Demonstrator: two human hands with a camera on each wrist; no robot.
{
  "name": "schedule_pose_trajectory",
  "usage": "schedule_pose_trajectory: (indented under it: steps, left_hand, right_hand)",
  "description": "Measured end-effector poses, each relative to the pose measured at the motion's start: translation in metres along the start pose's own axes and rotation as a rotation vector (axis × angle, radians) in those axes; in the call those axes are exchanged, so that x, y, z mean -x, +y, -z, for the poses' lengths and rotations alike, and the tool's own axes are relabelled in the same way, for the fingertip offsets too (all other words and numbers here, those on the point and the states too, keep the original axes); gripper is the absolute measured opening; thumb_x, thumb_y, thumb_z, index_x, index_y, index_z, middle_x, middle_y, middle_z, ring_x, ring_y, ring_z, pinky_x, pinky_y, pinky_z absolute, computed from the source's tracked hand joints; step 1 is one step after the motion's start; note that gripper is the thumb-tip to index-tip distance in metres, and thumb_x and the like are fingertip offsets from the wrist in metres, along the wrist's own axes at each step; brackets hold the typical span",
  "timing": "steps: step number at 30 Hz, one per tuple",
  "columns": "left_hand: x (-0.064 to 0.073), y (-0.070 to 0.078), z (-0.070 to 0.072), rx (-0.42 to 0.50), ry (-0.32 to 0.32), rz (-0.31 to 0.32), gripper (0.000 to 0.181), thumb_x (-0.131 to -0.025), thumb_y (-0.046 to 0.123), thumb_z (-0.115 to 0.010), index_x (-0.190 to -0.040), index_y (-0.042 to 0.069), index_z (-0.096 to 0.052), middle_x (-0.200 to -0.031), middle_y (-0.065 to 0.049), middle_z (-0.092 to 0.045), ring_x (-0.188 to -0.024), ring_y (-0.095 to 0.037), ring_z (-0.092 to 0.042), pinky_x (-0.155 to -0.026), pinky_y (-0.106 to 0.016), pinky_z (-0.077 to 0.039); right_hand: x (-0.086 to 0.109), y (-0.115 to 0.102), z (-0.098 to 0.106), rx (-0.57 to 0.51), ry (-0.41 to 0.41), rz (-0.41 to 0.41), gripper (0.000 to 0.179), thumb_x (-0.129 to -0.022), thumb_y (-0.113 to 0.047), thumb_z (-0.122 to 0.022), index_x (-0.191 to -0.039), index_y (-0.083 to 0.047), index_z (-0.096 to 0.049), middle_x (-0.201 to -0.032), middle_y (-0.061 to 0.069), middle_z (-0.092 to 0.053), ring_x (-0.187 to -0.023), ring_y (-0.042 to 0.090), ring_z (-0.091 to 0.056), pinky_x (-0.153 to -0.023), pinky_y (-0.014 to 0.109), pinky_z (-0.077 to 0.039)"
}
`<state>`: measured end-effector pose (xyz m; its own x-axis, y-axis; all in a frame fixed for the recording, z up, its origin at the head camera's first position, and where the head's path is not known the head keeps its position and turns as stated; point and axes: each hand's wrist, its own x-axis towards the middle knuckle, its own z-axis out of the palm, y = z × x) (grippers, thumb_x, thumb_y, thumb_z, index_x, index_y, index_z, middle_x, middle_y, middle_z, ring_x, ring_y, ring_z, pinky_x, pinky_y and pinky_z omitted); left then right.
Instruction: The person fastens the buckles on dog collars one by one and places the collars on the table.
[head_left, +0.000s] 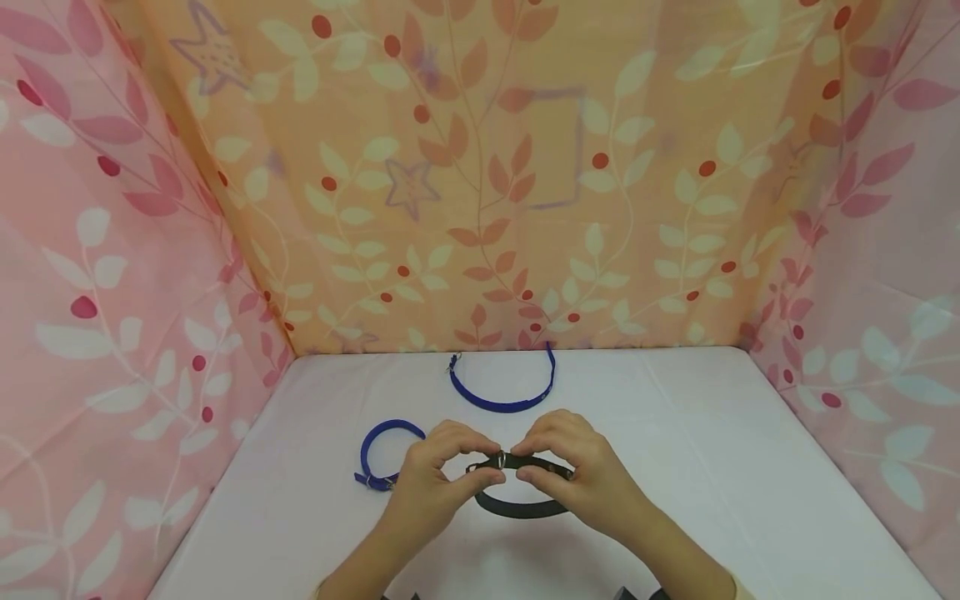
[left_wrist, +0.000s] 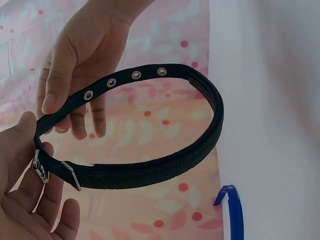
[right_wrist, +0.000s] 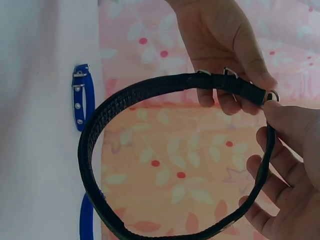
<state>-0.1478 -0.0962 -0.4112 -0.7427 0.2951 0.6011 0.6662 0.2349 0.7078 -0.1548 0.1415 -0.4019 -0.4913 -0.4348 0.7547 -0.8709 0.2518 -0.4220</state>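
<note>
A dark collar [head_left: 521, 507], bent into a loop, is held up above the white table. My left hand [head_left: 438, 471] pinches its end between thumb and fingers, beside the silver buckle [left_wrist: 40, 167]. A metal keeper loop [left_wrist: 72, 176] sits a little further along the strap. With thumb and fingers, my right hand [head_left: 577, 467] pinches the strap close to the left hand's grip. Several metal eyelets [left_wrist: 136, 75] run along the strap on that side. A metal ring [right_wrist: 272, 96] shows at the right thumb tip. Whether the strap passes through the buckle I cannot tell.
On the white table [head_left: 300, 517], a blue collar [head_left: 365, 454] lies looped at the left, partly behind my left hand. Another blue collar [head_left: 501, 407] lies in an open curve near the back edge. Patterned cloth [head_left: 480, 208] walls the back and both sides.
</note>
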Motion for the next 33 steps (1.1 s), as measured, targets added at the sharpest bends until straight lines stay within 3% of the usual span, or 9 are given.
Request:
schedule_pose_trajectory:
  steps: [7,12,17,25,33]
  left_hand:
    - [0.002,-0.002,-0.005,-0.009,-0.035,0.011,0.022,-0.085,0.032,-0.083,-0.105,0.026,-0.075,-0.101,0.011,-0.073,-0.098,-0.011,-0.062,-0.081,-0.026,-0.052]
    - [0.002,0.002,-0.002,0.020,-0.052,0.119,0.022,-0.086,0.033,-0.083,-0.106,0.029,-0.075,-0.101,0.013,-0.073,-0.096,-0.016,-0.063,-0.084,-0.027,-0.053]
    - [-0.002,0.006,0.010,0.053,0.024,0.222,0.021,-0.086,0.026,-0.082,-0.106,0.030,-0.075,-0.100,0.012,-0.073,-0.098,-0.017,-0.064,-0.088,-0.030,-0.054]
    - [-0.005,0.011,0.017,0.174,0.089,0.199,0.023,-0.087,0.011,-0.080,-0.109,0.015,-0.074,-0.102,-0.001,-0.074,-0.095,-0.021,-0.065,-0.091,-0.030,-0.053]
    - [0.000,0.005,0.001,0.108,0.033,0.149,0.023,-0.082,0.021,-0.087,-0.103,0.025,-0.078,-0.101,0.007,-0.074,-0.101,-0.015,-0.065,-0.087,-0.027,-0.054]
  right_hand:
    - [-0.001,-0.002,-0.007,0.038,0.018,0.044,0.031,-0.081,-0.012,-0.086,-0.109,-0.019,-0.073,-0.101,-0.011,-0.070,-0.101,0.011,-0.063,-0.097,0.027,-0.043]
    - [-0.001,-0.003,-0.005,0.033,-0.008,-0.001,0.031,-0.084,-0.015,-0.085,-0.112,-0.020,-0.072,-0.103,-0.012,-0.071,-0.102,0.010,-0.063,-0.096,0.027,-0.045]
    - [0.000,0.002,0.006,0.088,-0.056,-0.096,0.031,-0.085,-0.021,-0.085,-0.112,-0.026,-0.072,-0.103,-0.017,-0.070,-0.105,0.007,-0.062,-0.096,0.028,-0.046]
    - [-0.001,0.006,0.012,0.104,-0.087,-0.125,0.024,-0.087,-0.022,-0.084,-0.108,-0.028,-0.073,-0.102,-0.020,-0.070,-0.104,0.006,-0.061,-0.094,0.029,-0.046]
    - [0.001,-0.001,0.000,0.058,-0.004,-0.041,0.027,-0.083,-0.016,-0.086,-0.106,-0.023,-0.073,-0.101,-0.013,-0.070,-0.102,0.009,-0.062,-0.098,0.026,-0.044]
